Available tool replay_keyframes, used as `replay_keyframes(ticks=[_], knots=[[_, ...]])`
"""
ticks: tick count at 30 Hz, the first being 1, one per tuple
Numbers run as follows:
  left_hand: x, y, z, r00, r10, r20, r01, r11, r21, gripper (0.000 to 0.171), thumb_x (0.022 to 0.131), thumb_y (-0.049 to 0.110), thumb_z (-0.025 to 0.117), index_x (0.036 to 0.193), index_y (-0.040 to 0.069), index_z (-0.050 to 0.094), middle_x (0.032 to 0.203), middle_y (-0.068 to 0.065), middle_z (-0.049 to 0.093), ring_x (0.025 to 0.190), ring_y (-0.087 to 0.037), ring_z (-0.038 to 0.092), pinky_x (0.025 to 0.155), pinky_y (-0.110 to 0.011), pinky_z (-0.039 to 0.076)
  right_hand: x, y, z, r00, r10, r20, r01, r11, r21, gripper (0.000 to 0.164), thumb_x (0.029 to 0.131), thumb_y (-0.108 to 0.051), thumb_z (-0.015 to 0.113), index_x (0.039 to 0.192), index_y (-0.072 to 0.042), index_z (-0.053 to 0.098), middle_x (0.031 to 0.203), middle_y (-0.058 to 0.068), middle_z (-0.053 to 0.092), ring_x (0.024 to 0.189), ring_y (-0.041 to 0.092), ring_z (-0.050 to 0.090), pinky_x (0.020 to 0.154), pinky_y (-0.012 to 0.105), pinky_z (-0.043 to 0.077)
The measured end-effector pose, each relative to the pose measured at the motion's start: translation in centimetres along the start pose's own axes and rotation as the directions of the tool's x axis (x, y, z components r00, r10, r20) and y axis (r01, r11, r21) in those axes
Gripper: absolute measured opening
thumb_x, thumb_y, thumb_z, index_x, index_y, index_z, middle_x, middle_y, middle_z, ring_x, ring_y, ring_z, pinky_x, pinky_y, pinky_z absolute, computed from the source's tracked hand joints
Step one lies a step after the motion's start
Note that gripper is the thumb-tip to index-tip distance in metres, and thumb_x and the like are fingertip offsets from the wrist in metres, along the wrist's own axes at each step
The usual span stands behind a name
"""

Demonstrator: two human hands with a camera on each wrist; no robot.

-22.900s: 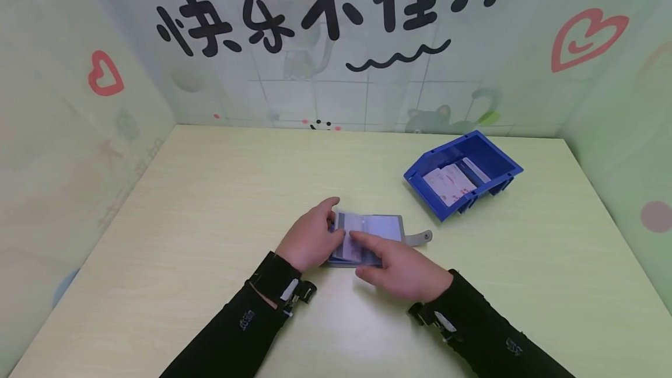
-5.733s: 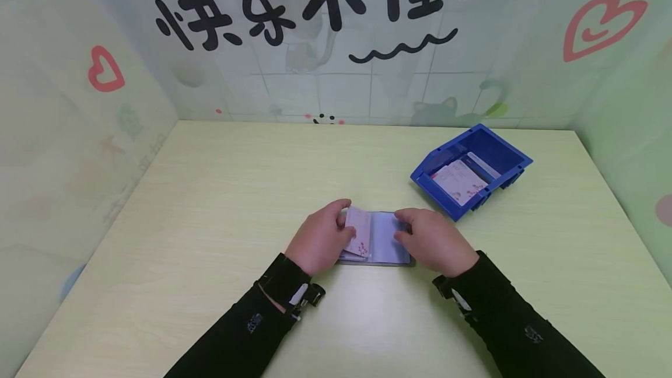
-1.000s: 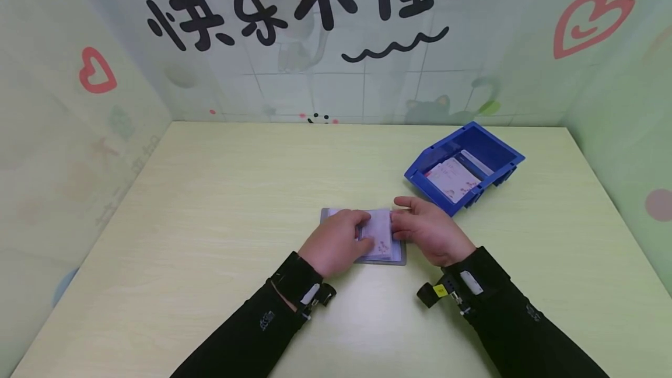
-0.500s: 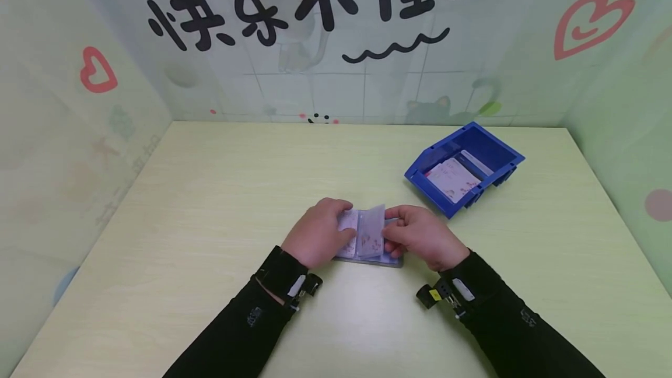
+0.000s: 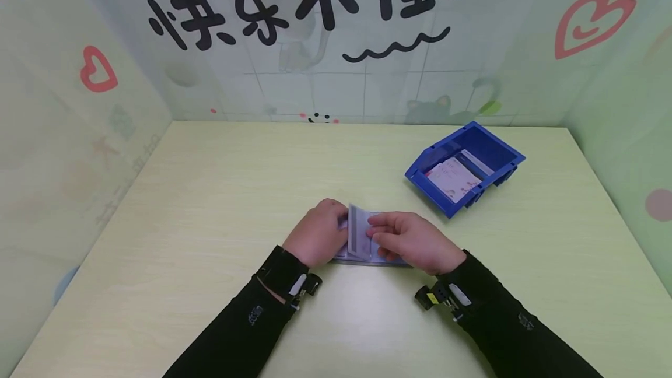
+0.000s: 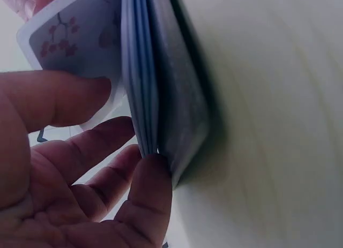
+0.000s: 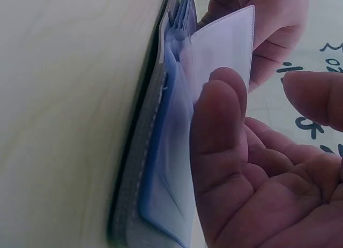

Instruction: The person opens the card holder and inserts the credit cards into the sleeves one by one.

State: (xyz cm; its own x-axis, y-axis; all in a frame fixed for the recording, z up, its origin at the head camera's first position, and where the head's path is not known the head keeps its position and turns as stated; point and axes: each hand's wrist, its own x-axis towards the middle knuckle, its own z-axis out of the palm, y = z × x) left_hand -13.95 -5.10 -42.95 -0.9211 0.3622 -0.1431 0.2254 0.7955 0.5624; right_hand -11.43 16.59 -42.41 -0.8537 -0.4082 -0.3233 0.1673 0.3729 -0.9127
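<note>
A grey card holder (image 5: pixel 391 261) lies open on the table, its clear plastic sleeves (image 7: pixel 171 146) spread out. One sleeve page (image 5: pixel 360 234) stands raised near the middle; in the left wrist view its flower-printed card (image 6: pixel 72 36) shows. My left hand (image 5: pixel 317 235) grips the holder's left side, thumb against the raised page and fingers at the edges of the stacked sleeves (image 6: pixel 142 87). Just right of that page is my right hand (image 5: pixel 412 241), fingers loosely bent over the right-hand sleeves. In the right wrist view its thumb stands apart from its fingers, with nothing between them.
Behind and to the right on the wooden table (image 5: pixel 236 191) stands a blue plastic bin (image 5: pixel 427 194). Inside lie a flower-printed card (image 5: pixel 452 179) and a dark blue card (image 5: pixel 469 165). A printed backdrop (image 5: pixel 315 86) closes off the table's far edge.
Half a second ago my right hand pinched a sleeve page's right edge; now a page stands further left by my left thumb, and the right hand has released it. The bin has stayed put.
</note>
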Motion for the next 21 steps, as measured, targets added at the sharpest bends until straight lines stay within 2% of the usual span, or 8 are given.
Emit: replay_keyframes(ticks=[4,10,12,14,17,21], knots=[[0.02,-0.06,0.17,1.0,-0.002,-0.003,0.002,1.0,0.011,0.032,0.106,0.02,0.06,0.132,0.004,0.07,0.14,-0.014,0.063,0.131,-0.028,0.062,0.114,-0.046,0.049,-0.13,-0.06,0.16,1.0,-0.004,0.001,0.004,0.999,-0.035,0.047,0.108,-0.013,0.058,0.15,0.005,0.052,0.144,0.021,0.065,0.098,0.02,0.069,0.089,0.032,0.06],[-0.08,0.02,0.03,1.0,-0.023,0.004,0.023,1.0,-0.014,0.035,0.109,0.019,0.053,0.137,0.003,0.067,0.142,-0.012,0.062,0.128,-0.025,0.062,0.114,-0.046,0.05,-0.06,0.03,0.35,1.0,0.008,-0.014,-0.009,0.996,-0.084,0.046,0.107,-0.015,0.06,0.149,0.001,0.055,0.144,0.017,0.066,0.121,0.025,0.069,0.093,0.035,0.061],[-0.06,0.02,-0.07,1.0,-0.024,-0.001,0.024,0.999,-0.031,0.034,0.11,0.02,0.049,0.133,0.003,0.068,0.134,-0.011,0.065,0.118,-0.024,0.064,0.108,-0.043,0.053,-0.03,0.1,0.41,1.0,0.008,-0.017,-0.009,0.994,-0.105,0.046,0.106,-0.016,0.06,0.149,0.0,0.055,0.144,0.015,0.067,0.126,0.026,0.067,0.094,0.036,0.061],[-0.01,-0.02,-0.14,1.0,-0.031,-0.004,0.03,0.998,-0.061,0.033,0.112,0.023,0.047,0.124,0.004,0.071,0.119,-0.011,0.068,0.102,-0.023,0.065,0.095,-0.041,0.056,-0.01,0.18,0.46,1.0,0.005,-0.013,-0.007,0.992,-0.123,0.047,0.106,-0.017,0.06,0.15,-0.002,0.055,0.145,0.014,0.066,0.131,0.027,0.065,0.096,0.037,0.06],[0.11,-0.11,-0.16,0.999,-0.033,-0.015,0.031,0.996,-0.082,0.034,0.112,0.029,0.047,0.113,0.007,0.072,0.105,-0.009,0.066,0.087,-0.022,0.062,0.081,-0.038,0.052,0.04,0.34,0.53,1.0,-0.01,-0.003,0.009,0.989,-0.148,0.048,0.106,-0.019,0.059,0.151,-0.003,0.054,0.147,0.013,0.064,0.134,0.028,0.062,0.099,0.038,0.059],[0.15,-0.23,-0.08,0.999,-0.043,-0.021,0.041,0.996,-0.079,0.031,0.107,0.032,0.059,0.117,0.007,0.075,0.112,-0.006,0.067,0.092,-0.02,0.061,0.082,-0.035,0.051,0.01,0.43,0.59,1.0,-0.024,-0.001,0.023,0.984,-0.178,0.048,0.106,-0.02,0.06,0.152,-0.005,0.054,0.148,0.011,0.064,0.137,0.029,0.061,0.102,0.04,0.058]])
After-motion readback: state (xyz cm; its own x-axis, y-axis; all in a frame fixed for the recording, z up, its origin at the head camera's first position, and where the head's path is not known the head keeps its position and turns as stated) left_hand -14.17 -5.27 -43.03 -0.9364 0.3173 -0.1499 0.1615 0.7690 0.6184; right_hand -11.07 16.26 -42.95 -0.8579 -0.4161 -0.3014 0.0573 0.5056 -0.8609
